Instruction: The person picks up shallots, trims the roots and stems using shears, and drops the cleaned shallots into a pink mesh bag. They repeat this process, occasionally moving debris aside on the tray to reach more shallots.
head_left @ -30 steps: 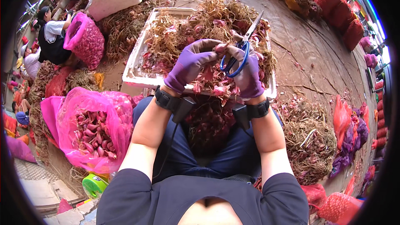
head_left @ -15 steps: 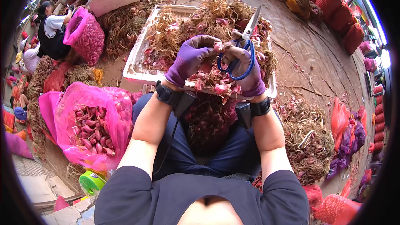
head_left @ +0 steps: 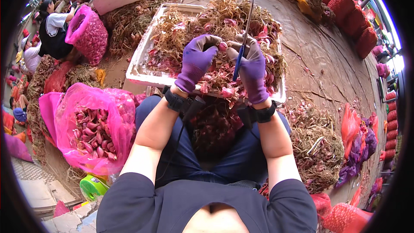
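Note:
Both my hands wear purple gloves and are over a white foam tray (head_left: 137, 62) heaped with dry-topped shallots (head_left: 230, 21). My left hand (head_left: 199, 58) pinches a small pink shallot (head_left: 222, 46) between thumb and fingertips. Beside it, my right hand (head_left: 252, 67) is closed around blue-handled scissors (head_left: 238, 62), seen edge-on with the blade pointing away from me. The right fingertips are close to the shallot; whether they touch it I cannot tell. Loose reddish skins lie in the tray below my hands.
A pink bag (head_left: 64, 142) of trimmed shallots stands open at my left. Untrimmed shallots (head_left: 317, 146) are piled at my right. Far left, a person (head_left: 56, 30) works by another full pink bag (head_left: 88, 36). Red mesh sacks (head_left: 340, 6) line the far right.
The scissors have turned from showing both handle loops to edge-on, as my right hand rotated. My left hand still pinches the shallot, which has shifted slightly left.

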`<state>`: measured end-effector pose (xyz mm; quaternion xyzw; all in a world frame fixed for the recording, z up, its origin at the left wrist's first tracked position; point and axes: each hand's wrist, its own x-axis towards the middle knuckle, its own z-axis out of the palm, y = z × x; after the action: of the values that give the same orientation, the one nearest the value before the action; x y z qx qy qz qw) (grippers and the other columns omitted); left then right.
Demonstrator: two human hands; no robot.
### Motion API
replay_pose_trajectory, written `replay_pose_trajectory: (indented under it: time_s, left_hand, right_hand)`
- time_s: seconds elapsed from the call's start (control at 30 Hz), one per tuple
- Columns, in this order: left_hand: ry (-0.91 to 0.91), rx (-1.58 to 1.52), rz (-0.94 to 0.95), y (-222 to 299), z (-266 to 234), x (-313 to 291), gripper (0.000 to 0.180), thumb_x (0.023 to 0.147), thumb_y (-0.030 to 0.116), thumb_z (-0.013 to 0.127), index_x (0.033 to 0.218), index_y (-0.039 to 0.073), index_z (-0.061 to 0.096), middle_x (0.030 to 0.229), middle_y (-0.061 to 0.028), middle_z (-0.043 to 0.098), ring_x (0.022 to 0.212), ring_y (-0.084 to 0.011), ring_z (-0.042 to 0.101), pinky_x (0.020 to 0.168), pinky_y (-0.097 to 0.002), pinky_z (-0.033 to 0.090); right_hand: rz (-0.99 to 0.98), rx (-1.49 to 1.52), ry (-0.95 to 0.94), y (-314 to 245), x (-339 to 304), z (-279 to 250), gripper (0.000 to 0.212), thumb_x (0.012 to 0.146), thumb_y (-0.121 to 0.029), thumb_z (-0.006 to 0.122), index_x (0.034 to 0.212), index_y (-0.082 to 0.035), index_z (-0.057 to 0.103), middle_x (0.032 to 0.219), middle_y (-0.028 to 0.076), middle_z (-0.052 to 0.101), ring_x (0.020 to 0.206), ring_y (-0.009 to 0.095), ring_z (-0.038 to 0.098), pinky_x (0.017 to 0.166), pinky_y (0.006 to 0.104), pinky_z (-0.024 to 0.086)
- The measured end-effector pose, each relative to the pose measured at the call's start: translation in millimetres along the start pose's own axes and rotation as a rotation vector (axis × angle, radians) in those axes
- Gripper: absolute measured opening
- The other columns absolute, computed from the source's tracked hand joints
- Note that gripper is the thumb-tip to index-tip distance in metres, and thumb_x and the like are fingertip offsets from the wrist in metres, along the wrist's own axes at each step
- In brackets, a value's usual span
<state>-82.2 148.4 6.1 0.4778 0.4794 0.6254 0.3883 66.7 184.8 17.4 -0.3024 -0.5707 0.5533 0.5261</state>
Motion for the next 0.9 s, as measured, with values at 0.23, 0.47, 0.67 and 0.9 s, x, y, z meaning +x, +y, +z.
replay_pose_trajectory:
  time_s: [0.23, 0.47, 0.67, 0.9]
  left_hand:
    - [0.019, 0.043, 0.197, -16.7, 5.6, 1.8, 0.023, 0.092, 0.003, 0.053, 0.112, -0.002, 0.062, 0.096, -0.0055, 0.069, 0.063, -0.0067, 0.06, 0.057, -0.0215, 0.049]
    - [-0.321, -0.037, -0.2, -6.9, -5.4, 3.4, 0.028, 0.097, 0.013, 0.056, 0.121, 0.0, 0.06, 0.099, -0.0011, 0.066, 0.079, -0.0051, 0.059, 0.068, -0.0203, 0.049]
    - [-0.259, -0.228, -0.168, -8.8, -2.1, 2.5, 0.028, 0.097, 0.014, 0.057, 0.122, 0.001, 0.06, 0.096, -0.001, 0.066, 0.076, -0.0058, 0.059, 0.067, -0.021, 0.05]
    - [0.006, -0.217, -0.068, -21.9, 11.1, 2.6, 0.026, 0.095, 0.01, 0.06, 0.119, 0.0, 0.06, 0.099, -0.0036, 0.068, 0.081, -0.0078, 0.063, 0.068, -0.0208, 0.052]
  right_hand:
    - [-0.135, -0.253, 0.082, 22.2, -0.6, -2.4, 0.028, 0.083, -0.01, 0.075, 0.104, -0.004, 0.058, 0.079, 0.0, 0.063, 0.068, 0.003, 0.053, 0.063, 0.0221, 0.047]
    - [-0.252, -0.391, 0.076, 21.5, 5.0, -15.0, 0.026, 0.082, -0.003, 0.069, 0.106, -0.005, 0.059, 0.081, 0.0, 0.063, 0.068, 0.005, 0.054, 0.064, 0.0223, 0.047]
    - [-0.033, -0.061, 0.051, -0.2, 1.0, -7.3, 0.034, 0.085, -0.004, 0.068, 0.116, -0.002, 0.053, 0.089, 0.004, 0.066, 0.074, 0.006, 0.059, 0.063, 0.0196, 0.048]
    - [0.078, 0.1, 0.108, 9.9, 1.8, -7.1, 0.036, 0.087, -0.005, 0.069, 0.118, -0.002, 0.051, 0.092, 0.005, 0.065, 0.075, 0.007, 0.06, 0.06, 0.0174, 0.047]
